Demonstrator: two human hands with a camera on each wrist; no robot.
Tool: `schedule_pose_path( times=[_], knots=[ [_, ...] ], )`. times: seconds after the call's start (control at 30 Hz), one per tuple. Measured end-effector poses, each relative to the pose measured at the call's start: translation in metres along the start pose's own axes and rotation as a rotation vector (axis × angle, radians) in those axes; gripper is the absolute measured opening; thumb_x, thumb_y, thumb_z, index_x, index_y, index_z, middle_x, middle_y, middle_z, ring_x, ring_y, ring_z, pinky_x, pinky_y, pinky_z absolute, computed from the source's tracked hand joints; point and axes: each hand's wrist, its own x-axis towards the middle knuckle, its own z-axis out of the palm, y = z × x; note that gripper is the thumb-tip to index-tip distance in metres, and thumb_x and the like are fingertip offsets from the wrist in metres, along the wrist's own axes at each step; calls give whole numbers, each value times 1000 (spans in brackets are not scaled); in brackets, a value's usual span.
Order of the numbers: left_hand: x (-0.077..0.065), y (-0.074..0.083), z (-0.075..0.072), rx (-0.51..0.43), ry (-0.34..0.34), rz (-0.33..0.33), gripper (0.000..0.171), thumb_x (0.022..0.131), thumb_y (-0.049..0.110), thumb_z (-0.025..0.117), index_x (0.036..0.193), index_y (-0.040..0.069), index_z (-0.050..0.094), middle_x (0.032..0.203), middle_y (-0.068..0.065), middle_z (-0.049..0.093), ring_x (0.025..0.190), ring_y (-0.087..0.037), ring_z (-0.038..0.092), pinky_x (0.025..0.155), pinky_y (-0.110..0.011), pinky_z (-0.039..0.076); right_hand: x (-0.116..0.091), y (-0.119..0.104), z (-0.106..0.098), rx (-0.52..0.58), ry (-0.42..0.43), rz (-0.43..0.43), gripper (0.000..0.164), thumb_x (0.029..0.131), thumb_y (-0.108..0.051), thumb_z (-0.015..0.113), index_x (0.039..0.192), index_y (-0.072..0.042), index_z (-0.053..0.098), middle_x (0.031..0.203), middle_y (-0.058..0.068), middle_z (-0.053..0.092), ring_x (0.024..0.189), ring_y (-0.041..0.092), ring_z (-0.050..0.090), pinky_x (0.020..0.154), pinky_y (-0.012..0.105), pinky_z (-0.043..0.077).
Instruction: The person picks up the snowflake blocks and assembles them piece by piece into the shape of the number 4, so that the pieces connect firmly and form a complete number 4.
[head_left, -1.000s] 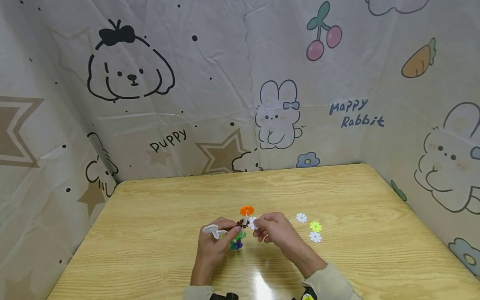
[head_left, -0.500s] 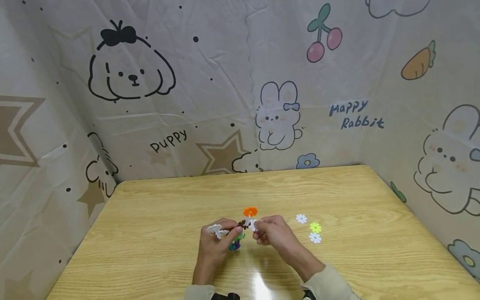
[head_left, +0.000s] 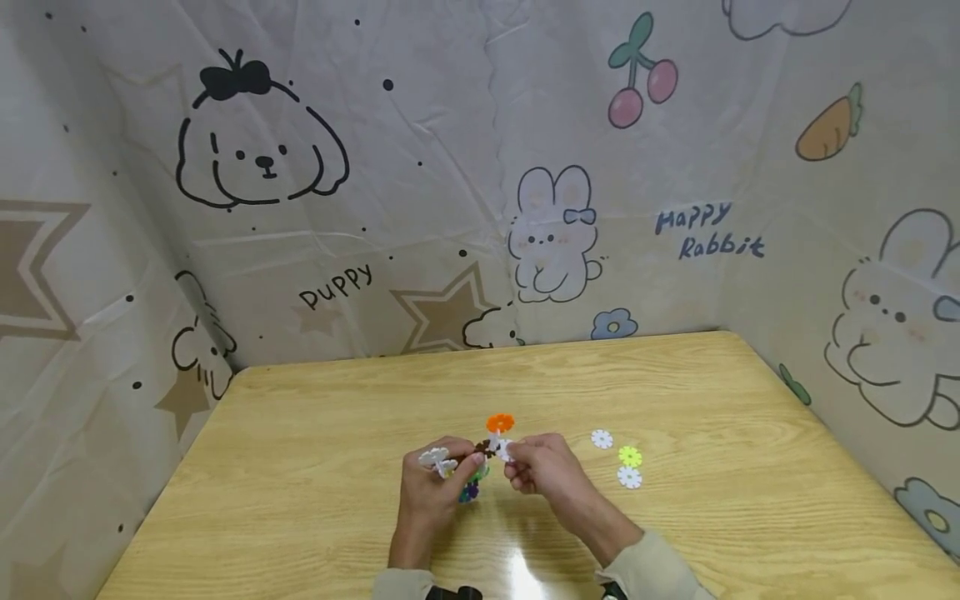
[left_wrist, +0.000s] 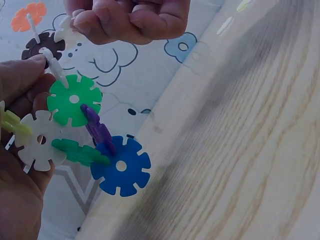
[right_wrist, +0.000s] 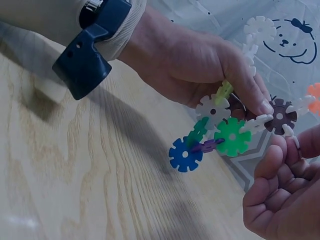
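Observation:
Above the table, my left hand (head_left: pixel 429 496) grips a linked structure of notched plastic snowflake discs, with the thumb on a brown disc (right_wrist: pixel 286 123). My right hand (head_left: pixel 553 471) pinches a white disc (head_left: pixel 503 451) at the brown disc's edge, partly hidden by the fingers. Beyond the brown disc an orange disc (head_left: pixel 500 423) sticks out on a white connecting disc. Below hang a green disc (left_wrist: pixel 75 114), a purple disc (left_wrist: pixel 97 127) and a blue disc (left_wrist: pixel 131 176), joined in a loop with a teal-green disc (left_wrist: pixel 77 151) and a white one (left_wrist: pixel 30 150).
To the right of my right hand lie a loose white disc (head_left: pixel 602 439), a yellow-green disc (head_left: pixel 630 457) and another white disc (head_left: pixel 629 477). The wooden table (head_left: pixel 315 442) meets a patterned cloth (head_left: pixel 420 192) at its back and sides.
The white disc in my right hand has come in against the brown disc. The orange disc has shifted slightly to the right. Both hands keep their grips.

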Motion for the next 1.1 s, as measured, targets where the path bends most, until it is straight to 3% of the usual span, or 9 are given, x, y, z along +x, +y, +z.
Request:
schedule_pose_path(
  times=[0.2,0.47,0.63,0.87,1.1],
  knots=[
    [-1,-2,1,12,10,-14,16,73,-20,75,79,-6,71,78,-18,71,70,-21,68,69,-22,53,0,1,1,7,-5,12,23,98,-8,52,78,-3,62,71,5,61,61,10,54,59,22,48],
    [7,28,2,8,8,-69,15,74,-22,72,78,-8,70,77,-21,70,70,-22,68,69,-22,53,0,4,1,37,-23,24,24,100,-12,51,82,-3,63,72,4,60,62,10,54,63,25,49],
    [9,32,2,31,-6,-83,14,74,-23,73,78,-9,70,79,-18,71,70,-21,68,68,-24,54,0,2,2,67,-25,20,23,100,-11,51,81,-1,62,72,4,61,63,11,55,64,25,50],
    [14,34,0,17,-50,-159,18,78,-16,74,78,2,73,78,-16,71,71,-20,67,69,-26,54,-2,0,-4,36,-37,13,23,98,-13,55,79,-4,64,74,5,62,64,11,56,67,27,51],
    [4,2,-6,14,-50,-215,12,80,-11,77,80,0,73,81,-3,72,73,-18,66,69,-27,53,-3,-1,-17,-24,-1,15,25,98,-22,64,93,2,69,79,6,65,68,15,60,66,30,52]
  ],
)
